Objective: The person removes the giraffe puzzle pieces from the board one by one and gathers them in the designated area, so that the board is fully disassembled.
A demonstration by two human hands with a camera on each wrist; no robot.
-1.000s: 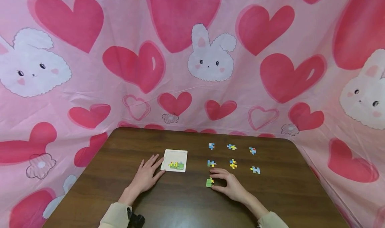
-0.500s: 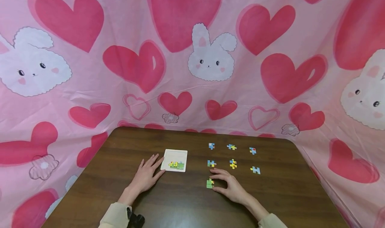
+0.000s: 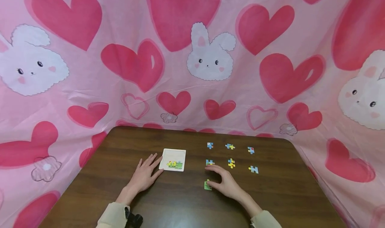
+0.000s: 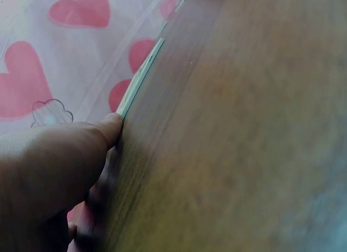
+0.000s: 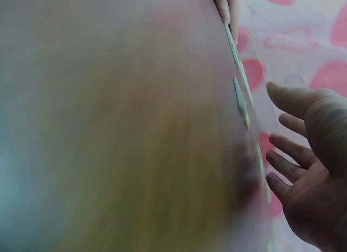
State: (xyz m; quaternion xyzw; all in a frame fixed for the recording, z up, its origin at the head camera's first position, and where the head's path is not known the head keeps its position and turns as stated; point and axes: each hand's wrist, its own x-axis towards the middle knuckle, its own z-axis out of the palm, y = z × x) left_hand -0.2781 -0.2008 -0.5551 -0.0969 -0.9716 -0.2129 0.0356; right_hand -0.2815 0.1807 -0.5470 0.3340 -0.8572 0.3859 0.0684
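Observation:
The white puzzle tray (image 3: 184, 154) lies on the table, with several joined yellow and green jigsaw pieces (image 3: 175, 164) along its lower part. My left hand (image 3: 143, 175) touches the tray's left edge with spread, fairly straight fingers. In the left wrist view its thumb (image 4: 113, 127) meets the tray's thin side (image 4: 142, 78). A loose green jigsaw piece (image 3: 207, 186) lies right of the tray, partly hidden by the thumb of my right hand (image 3: 225, 182). That hand hovers with fingers and thumb apart, holding nothing. Its fingertips partly cover a blue and green piece (image 3: 209, 162).
More loose pieces lie in spaced rows to the right: a blue one (image 3: 210, 145), a blue-yellow one (image 3: 230, 146), a red-dotted one (image 3: 251, 150), a yellow one (image 3: 231, 163) and a light blue one (image 3: 254, 169). A pink heart-print cloth (image 3: 168, 71) hangs behind the brown table (image 3: 180, 204).
My right hand has shifted slightly left, and its thumb now overlaps the green piece in view. The green piece sits slightly lower. My left hand stays on the tray.

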